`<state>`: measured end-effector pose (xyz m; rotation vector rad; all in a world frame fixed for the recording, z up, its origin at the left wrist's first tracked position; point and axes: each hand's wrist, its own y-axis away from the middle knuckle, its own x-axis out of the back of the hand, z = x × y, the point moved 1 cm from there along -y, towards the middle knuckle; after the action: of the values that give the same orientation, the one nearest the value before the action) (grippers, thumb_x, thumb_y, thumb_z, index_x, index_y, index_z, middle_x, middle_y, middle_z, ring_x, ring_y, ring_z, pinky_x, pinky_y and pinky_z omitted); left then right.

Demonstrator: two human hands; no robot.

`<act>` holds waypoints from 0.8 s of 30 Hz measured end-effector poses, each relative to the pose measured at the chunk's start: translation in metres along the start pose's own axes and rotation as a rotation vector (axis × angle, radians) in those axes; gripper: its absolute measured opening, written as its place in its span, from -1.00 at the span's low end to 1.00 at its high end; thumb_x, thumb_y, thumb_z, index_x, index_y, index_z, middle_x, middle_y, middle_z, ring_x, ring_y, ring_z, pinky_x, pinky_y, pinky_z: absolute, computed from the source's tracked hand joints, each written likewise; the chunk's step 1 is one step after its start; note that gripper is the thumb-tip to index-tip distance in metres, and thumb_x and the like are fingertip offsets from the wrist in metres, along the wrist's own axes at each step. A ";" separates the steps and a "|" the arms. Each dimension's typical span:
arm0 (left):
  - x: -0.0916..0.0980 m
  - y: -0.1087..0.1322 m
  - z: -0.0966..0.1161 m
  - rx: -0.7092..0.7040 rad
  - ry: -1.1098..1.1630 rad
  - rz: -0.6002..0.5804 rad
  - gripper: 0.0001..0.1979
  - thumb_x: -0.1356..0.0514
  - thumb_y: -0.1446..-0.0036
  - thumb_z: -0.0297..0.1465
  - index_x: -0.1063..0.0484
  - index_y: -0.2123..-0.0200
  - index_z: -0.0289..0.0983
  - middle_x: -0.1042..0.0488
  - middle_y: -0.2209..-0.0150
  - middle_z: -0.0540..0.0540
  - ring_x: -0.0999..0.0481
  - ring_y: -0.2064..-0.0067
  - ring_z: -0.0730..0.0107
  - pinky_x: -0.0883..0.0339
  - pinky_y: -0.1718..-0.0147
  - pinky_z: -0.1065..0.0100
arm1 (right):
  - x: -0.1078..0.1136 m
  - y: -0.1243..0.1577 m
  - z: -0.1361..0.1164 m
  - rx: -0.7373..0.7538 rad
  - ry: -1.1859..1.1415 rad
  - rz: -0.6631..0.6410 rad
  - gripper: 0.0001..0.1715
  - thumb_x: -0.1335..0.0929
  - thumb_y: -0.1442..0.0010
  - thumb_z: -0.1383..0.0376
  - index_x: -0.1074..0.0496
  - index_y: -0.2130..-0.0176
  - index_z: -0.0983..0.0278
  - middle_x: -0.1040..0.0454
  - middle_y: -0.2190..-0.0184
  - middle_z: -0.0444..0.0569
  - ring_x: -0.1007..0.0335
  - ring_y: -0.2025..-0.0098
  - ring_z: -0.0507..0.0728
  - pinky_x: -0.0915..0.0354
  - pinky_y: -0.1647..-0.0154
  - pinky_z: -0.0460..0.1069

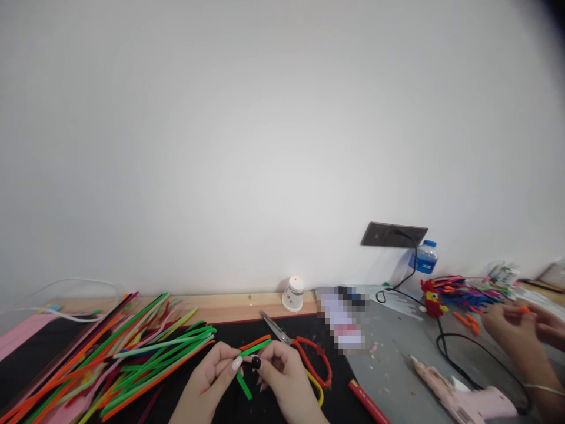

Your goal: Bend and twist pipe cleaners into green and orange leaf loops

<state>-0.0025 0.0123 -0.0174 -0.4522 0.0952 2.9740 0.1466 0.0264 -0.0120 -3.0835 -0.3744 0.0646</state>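
Observation:
My left hand (212,378) is closed in a pinch on a green pipe cleaner (257,348), just above a black mat (344,386). Close beside it, my right hand (285,372) pinches the same piece, thumb nearly meeting thumb. One green end hangs down below the fingers; the other slants up to the right. The part between the fingertips is mostly hidden. Just behind the hands shows an orange pipe cleaner (250,343). Scissors with red handles (324,377) lie right of my right hand, near a yellow curved piece (316,386).
Many coloured pipe cleaners (163,359) are heaped at left. A white paper cup (293,294) stands upside down by the wall. To the right are a red marker-like stick (366,400), a pink glue gun (468,397), a black cord, a bottle (424,258) and a co-worker's hands (507,330).

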 end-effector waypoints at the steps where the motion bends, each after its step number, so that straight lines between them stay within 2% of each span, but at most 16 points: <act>1: 0.001 0.000 -0.001 -0.002 0.010 0.000 -0.74 -0.23 0.07 -0.19 -0.31 0.45 -0.25 -0.44 0.58 0.08 -0.34 0.52 0.48 -0.16 0.51 0.51 | 0.000 -0.001 0.002 -0.028 -0.035 -0.014 -0.69 -0.36 0.03 0.16 -0.23 0.55 0.32 -0.21 0.68 -0.21 -0.13 0.63 -0.05 -0.11 0.60 -0.14; 5: 0.004 -0.003 -0.005 -0.035 -0.015 0.019 -0.76 -0.24 0.07 -0.22 -0.34 0.46 -0.27 -0.45 0.55 0.06 -0.35 0.49 0.47 -0.19 0.47 0.50 | 0.001 -0.003 0.007 -0.032 -0.130 0.027 -0.64 -0.41 0.10 0.15 -0.23 0.44 0.32 -0.27 0.59 -0.21 -0.13 0.67 -0.10 -0.05 0.71 -0.20; 9: 0.007 -0.006 -0.010 -0.025 -0.022 0.020 -0.74 -0.24 0.10 -0.18 -0.39 0.49 -0.27 -0.48 0.52 0.01 -0.40 0.46 0.40 -0.23 0.44 0.45 | 0.001 -0.004 0.006 -0.050 -0.257 0.056 -0.50 -0.46 0.19 0.20 -0.22 0.29 0.29 -0.34 0.52 -0.19 -0.19 0.69 -0.09 -0.06 0.77 -0.21; 11: 0.008 -0.007 -0.011 -0.027 -0.042 0.038 -0.74 -0.24 0.11 -0.18 -0.41 0.49 -0.28 -0.49 0.52 0.00 -0.40 0.45 0.40 -0.24 0.43 0.45 | 0.001 -0.005 0.003 -0.061 -0.289 0.056 -0.54 -0.47 0.20 0.23 -0.27 0.31 0.33 -0.35 0.57 -0.18 -0.19 0.71 -0.09 -0.10 0.76 -0.19; 14: 0.011 -0.010 -0.012 -0.023 -0.054 0.045 -0.74 -0.29 0.17 -0.20 -0.44 0.51 -0.28 -0.48 0.54 0.02 -0.41 0.45 0.41 -0.25 0.42 0.47 | 0.003 -0.005 0.000 -0.048 -0.274 0.079 -0.70 -0.46 0.18 0.27 -0.32 0.46 0.38 -0.31 0.68 -0.19 -0.18 0.72 -0.09 -0.14 0.71 -0.18; 17: 0.012 -0.012 -0.016 0.079 -0.013 -0.028 -0.70 -0.31 0.21 -0.17 -0.46 0.47 -0.29 -0.52 0.54 0.00 -0.44 0.44 0.41 -0.28 0.43 0.47 | 0.004 -0.005 -0.003 -0.021 -0.234 0.113 -0.75 -0.45 0.19 0.32 -0.32 0.51 0.38 -0.29 0.71 -0.21 -0.20 0.70 -0.08 -0.17 0.67 -0.16; 20: 0.010 -0.012 -0.022 0.152 -0.024 -0.117 -0.63 -0.27 0.18 -0.13 -0.48 0.40 -0.31 -0.53 0.56 -0.03 -0.42 0.52 0.50 -0.24 0.53 0.54 | 0.004 -0.004 -0.006 -0.013 -0.206 0.107 -0.79 -0.43 0.18 0.35 -0.33 0.51 0.37 -0.29 0.69 -0.21 -0.18 0.70 -0.09 -0.16 0.68 -0.17; 24: 0.005 -0.010 -0.032 0.213 0.026 -0.216 -0.63 -0.27 0.17 -0.11 -0.47 0.46 -0.33 -0.51 0.59 -0.02 -0.34 0.64 0.62 -0.17 0.65 0.60 | 0.003 -0.004 -0.008 0.003 -0.206 0.080 -0.83 -0.41 0.14 0.37 -0.33 0.48 0.37 -0.30 0.65 -0.19 -0.17 0.69 -0.10 -0.14 0.68 -0.17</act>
<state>0.0033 0.0203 -0.0496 -0.4435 0.3393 2.7086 0.1490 0.0309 -0.0042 -3.0962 -0.2567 0.3872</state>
